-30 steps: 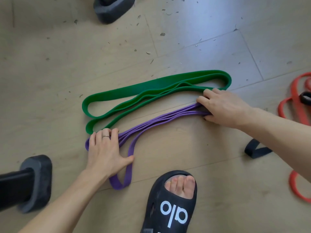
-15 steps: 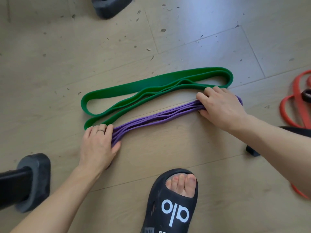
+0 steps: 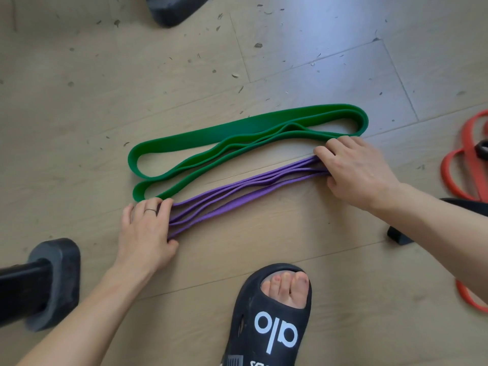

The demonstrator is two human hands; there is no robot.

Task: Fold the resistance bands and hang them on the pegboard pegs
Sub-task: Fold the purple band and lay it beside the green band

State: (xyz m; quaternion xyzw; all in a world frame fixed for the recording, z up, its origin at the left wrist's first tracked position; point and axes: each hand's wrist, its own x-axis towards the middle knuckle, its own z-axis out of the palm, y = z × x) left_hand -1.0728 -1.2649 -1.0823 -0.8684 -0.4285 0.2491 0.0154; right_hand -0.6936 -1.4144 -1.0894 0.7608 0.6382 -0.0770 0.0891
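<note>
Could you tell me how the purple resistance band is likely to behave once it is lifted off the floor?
The purple resistance band will probably flop: its strands already bow apart between the left hand and right hand. The folds may spring open if either end is released, since both hands hold them gathered. It looks thin, narrower than the green resistance band, so likely light.

The floor is pale wood-look plank, speckled with small dark bits. On it lie a folded green band, a folded purple band just beside it on the near side, a red band at the right edge, and a black strap end near it. A black slide stands at the near edge, a dark block at the left, and another at the far edge.
</note>
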